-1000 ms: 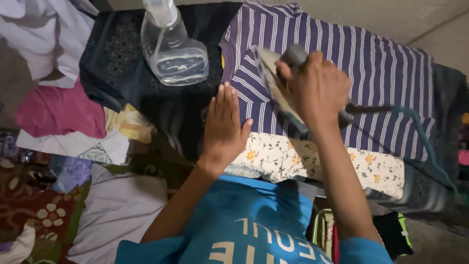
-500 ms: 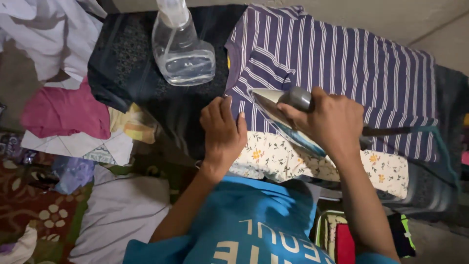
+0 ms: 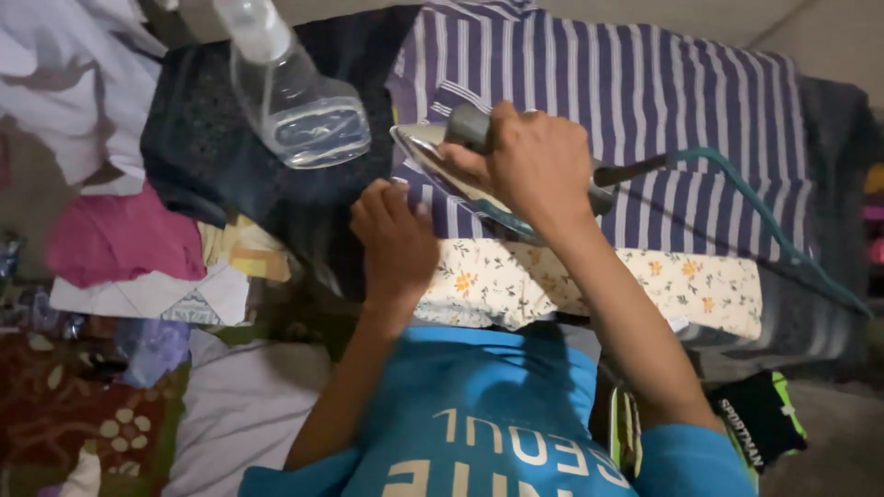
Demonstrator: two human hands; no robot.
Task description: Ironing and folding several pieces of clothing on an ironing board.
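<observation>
Head view, 1 camera. Bare floor runs along the top edge, and below it lies a low ironing surface covered by a floral cloth (image 3: 589,281).

- Purple striped shirt (image 3: 663,110): spread flat on the cloth; top edge cut off by the frame.
- Iron (image 3: 460,170): resting on the shirt's left part, nose toward the left. My right hand (image 3: 534,166) is wrapped tight around its handle and hides most of the body. Teal cord (image 3: 764,216) trails right, blurred.
- My left hand (image 3: 396,235): fingers curled in, knuckles on the shirt's near-left edge just below the iron's nose; whether it pinches cloth I cannot tell.
- Clear spray bottle (image 3: 295,101): on a dark garment (image 3: 203,156) left of the shirt, head cut off.
- Pink cloth (image 3: 120,239) and white cloth (image 3: 64,83): piled far left.
- My blue shirt (image 3: 479,423) blocks the near edge.
</observation>
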